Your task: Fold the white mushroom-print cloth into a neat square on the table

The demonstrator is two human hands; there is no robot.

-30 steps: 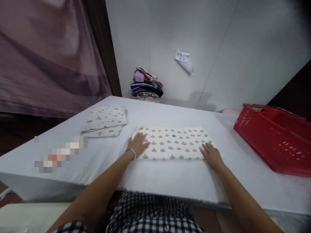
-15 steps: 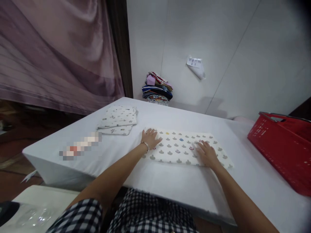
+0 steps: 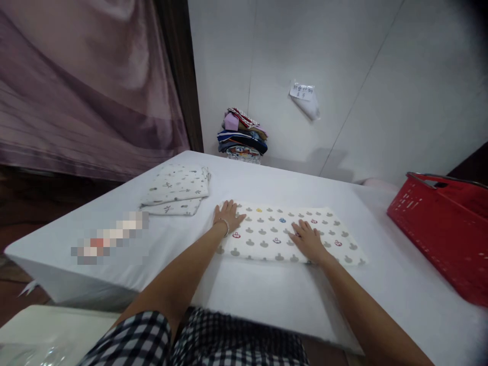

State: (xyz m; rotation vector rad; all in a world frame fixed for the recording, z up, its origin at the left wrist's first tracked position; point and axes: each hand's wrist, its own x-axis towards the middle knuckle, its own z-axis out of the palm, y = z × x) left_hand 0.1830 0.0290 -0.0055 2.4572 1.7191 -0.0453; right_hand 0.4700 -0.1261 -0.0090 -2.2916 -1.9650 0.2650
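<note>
A folded white cloth (image 3: 267, 229) printed with small grey and coloured shapes lies flat on the white table (image 3: 267, 290) in front of me. My left hand (image 3: 227, 214) rests flat on its left end, fingers spread, a bracelet on the wrist. My right hand (image 3: 307, 239) lies flat near the cloth's middle, fingers stretched out. Neither hand grips anything.
Two folded white patterned cloths (image 3: 176, 189) are stacked at the table's far left. A red plastic basket (image 3: 442, 229) stands at the right. A pile of colourful folded fabric (image 3: 242, 135) sits against the wall behind the table. A purple curtain (image 3: 87, 86) hangs at left.
My right hand has slid left along the cloth from its right end toward the middle. My left hand stays on the left end. The camera has shifted.
</note>
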